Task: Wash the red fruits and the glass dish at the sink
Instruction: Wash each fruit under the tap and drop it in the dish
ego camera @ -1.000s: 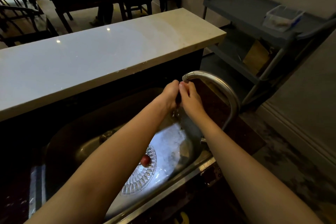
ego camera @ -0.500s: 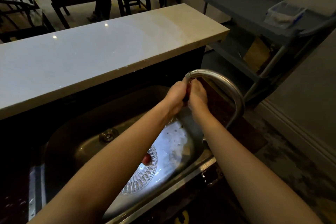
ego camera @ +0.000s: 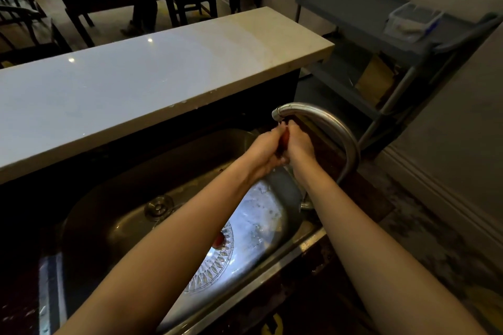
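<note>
Under the faucet, the left hand and right hand are closing together around one red fruit; another fruit is waiting in the glass dish, probably unwashed.

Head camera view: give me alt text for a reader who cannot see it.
Both hands, left hand and right hand, press together around a red fruit just under the curved faucet spout over a steel sink. A cut-glass dish lies in the basin holding another red fruit.
</note>
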The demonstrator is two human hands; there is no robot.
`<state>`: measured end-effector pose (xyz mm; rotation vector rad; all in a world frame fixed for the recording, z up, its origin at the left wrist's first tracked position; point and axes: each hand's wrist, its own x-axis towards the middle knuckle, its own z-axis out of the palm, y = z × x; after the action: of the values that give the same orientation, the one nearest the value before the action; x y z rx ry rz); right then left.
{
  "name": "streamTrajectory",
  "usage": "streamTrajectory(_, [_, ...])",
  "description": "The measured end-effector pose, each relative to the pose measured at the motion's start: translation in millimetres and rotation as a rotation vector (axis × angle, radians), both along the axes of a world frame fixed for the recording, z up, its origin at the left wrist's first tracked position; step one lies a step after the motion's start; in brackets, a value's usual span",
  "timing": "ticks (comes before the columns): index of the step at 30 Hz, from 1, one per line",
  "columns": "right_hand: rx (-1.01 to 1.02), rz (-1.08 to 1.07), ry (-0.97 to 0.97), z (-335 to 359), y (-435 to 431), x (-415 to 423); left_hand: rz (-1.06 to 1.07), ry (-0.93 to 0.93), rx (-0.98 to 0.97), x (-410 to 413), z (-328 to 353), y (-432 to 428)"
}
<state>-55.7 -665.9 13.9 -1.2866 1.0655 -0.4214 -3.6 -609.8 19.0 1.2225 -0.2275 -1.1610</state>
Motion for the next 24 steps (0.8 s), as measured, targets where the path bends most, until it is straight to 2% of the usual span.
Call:
streamTrajectory(2, [-0.161, 0.195, -0.088, -6, 4, -9, 0.09, 0.009, 0.049, 7, 0, 1])
streamTrajectory(4, [-0.246, 0.335, -0.186, -11, 9, -17, 0.09, -0.026, 0.097, 15, -4, 3])
streamTrajectory(6, [-0.205, 0.264, -0.191, -10, 10, -15, 0.025, -0.021, 0.091, 15, -7, 6])
streamTrajectory(9, [0.045, -0.051, -0.061, 0, 8, -2, -0.036, 0.065, 0.027, 6, -9, 8])
streamTrajectory(10, [0.045, -0.066, -0.061, -1, 9, 0, -0.019, 0.103, 0.002, 3, -9, 8])
streamTrajectory(12, [-0.1, 0.061, -0.138, -5, 13, -2, 0.079, 0.146, -0.015, 2, -8, 8])
streamTrajectory(15, [-0.24, 0.255, -0.217, -17, 16, -9, 0.139, 0.059, 0.041, 8, -9, 6])
streamTrajectory(17, [-0.207, 0.168, -0.181, -19, 13, -5, 0.101, 0.014, 0.079, 7, -9, 5])
streamTrajectory(20, [-0.031, -0.062, -0.031, -10, 7, 2, 0.057, -0.002, 0.048, -1, -11, 2])
streamTrajectory(22, [-0.079, -0.001, 0.014, -12, 5, 0, 0.094, 0.04, 0.01, -1, -11, -1])
streamTrajectory(24, [-0.244, 0.192, 0.022, -15, 8, -10, 0.124, 0.104, -0.017, 5, -10, -2])
